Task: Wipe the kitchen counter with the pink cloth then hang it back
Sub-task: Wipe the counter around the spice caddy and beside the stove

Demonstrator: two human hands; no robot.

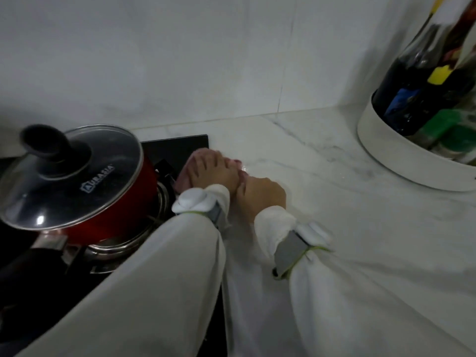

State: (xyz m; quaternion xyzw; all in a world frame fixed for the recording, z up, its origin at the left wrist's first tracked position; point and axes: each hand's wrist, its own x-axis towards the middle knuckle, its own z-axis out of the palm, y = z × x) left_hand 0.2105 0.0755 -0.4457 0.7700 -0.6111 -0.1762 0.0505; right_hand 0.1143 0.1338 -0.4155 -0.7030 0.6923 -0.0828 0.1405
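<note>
The left hand (211, 171) lies flat, fingers stretched forward and slightly spread, pressing down on the pink cloth (186, 167). The right hand (262, 195) sits just beside it, touching its edge, with the fingers curled under; whether it grips a part of the cloth cannot be told. Both arms wear pale long sleeves, each with a grey band (291, 249) and a white tab near the wrist.

The cloth is mostly hidden under the left palm. What shows is a dull, dusty pink, bunched rather than spread out, peeking past the fingertips and along the left side of the hand. It rests on the white marbled counter (334, 176), right at the edge of the black stove top (177, 148). A small wet gleam shows on the counter just past the fingers.

On the stove to the left stands a red pot (123, 202) with a glass lid (77, 173) and a black knob. Far right, well apart from the hands, a round white holder (401, 161) carries dark bottles (417, 81), blurred. A white tiled wall (180, 60) rises behind.
</note>
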